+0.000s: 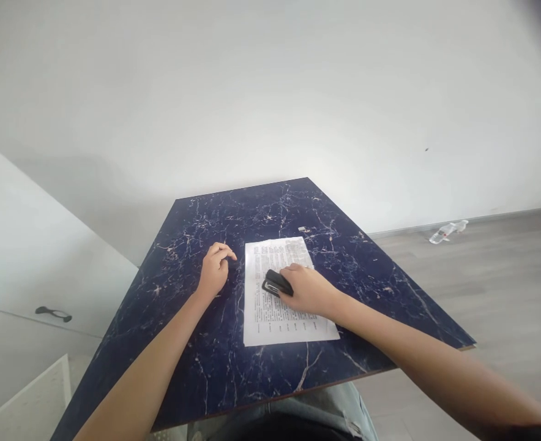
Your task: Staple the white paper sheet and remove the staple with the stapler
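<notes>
A black stapler [273, 282] is gripped in my right hand [306, 286], over the printed sheet of paper [261, 334] on the blue marble-patterned table [215, 367]. Its jaw end points left, and whether it touches the paper I cannot tell. My right hand and forearm cover part of the sheet's right side. Left of the paper, my left hand [214, 266] is over the table with loosely bent fingers apart from the thumb, holding nothing. Whether there is one sheet or a stack cannot be made out.
A small whitish piece [303, 229] lies beyond the paper's top edge. The table's far end is by a white wall [270, 92]. A white cabinet with a dark handle [53, 314] stands at left. A clear plastic bottle [448, 231] lies on the grey floor at right.
</notes>
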`<action>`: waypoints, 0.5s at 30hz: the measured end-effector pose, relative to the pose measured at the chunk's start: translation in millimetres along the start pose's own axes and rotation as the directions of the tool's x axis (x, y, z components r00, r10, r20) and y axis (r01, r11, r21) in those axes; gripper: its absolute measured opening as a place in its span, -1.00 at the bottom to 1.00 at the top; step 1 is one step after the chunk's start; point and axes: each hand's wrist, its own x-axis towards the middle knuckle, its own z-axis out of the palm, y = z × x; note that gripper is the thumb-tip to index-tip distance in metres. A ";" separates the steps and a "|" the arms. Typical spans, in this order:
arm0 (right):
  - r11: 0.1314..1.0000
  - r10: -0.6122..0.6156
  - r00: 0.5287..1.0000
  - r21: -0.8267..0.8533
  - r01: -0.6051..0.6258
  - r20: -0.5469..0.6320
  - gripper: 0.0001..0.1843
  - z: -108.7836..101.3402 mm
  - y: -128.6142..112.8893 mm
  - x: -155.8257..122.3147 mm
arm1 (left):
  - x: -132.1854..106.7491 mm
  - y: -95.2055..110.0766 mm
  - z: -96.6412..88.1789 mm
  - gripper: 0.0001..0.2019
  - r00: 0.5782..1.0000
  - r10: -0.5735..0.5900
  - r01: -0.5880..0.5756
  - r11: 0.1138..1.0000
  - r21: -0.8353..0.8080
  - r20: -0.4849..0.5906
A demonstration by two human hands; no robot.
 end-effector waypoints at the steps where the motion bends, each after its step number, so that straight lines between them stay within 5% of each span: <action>1: 0.999 0.033 0.999 -0.003 -0.033 -0.015 -0.85 -1.8 8.0 -7.4 | 0.2 -0.1 0.5 -0.61 1.000 -0.003 0.003 1.000 0.000 0.006; 8: 0.971 0.221 0.975 0.099 -0.217 -0.030 -0.63 -23.2 55.9 -43.0 | 1.9 -1.5 3.5 -0.63 1.000 -0.009 0.010 1.000 -0.028 0.017; 10: 0.947 0.202 0.975 0.272 -0.171 -0.091 -0.55 -35.3 73.0 -37.9 | 1.8 -3.0 3.5 -0.63 0.999 -0.028 0.029 0.999 -0.032 0.020; 12: 0.918 0.223 0.935 0.383 -0.106 -0.275 -0.56 -45.5 94.4 -23.9 | 1.9 -4.2 2.5 -0.63 0.999 -0.042 0.043 0.998 -0.044 0.019; 15: 0.970 0.138 0.916 0.239 -0.049 -0.376 -0.50 -47.8 125.3 7.3 | 2.8 -5.0 0.5 -0.64 0.999 -0.048 0.048 0.997 -0.064 0.003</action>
